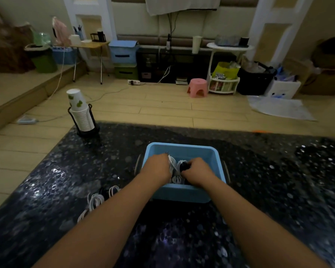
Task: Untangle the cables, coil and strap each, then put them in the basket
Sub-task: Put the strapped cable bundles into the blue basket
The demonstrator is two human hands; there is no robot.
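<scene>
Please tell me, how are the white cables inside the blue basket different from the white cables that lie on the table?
The white cables in the basket lie inside the blue basket, under the left hand and right hand; the white cables on the table lie outside it, on the dark table, left of the left forearm. No hand touches the table ones. Both groups are white and looped.

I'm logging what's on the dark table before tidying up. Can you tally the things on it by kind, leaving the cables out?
Blue basket: 1
Cup holder: 1, holding a stack of paper cups
Total: 2 things. The left hand and right hand are both inside the basket among cables; how many cables lie there cannot be told.
</scene>
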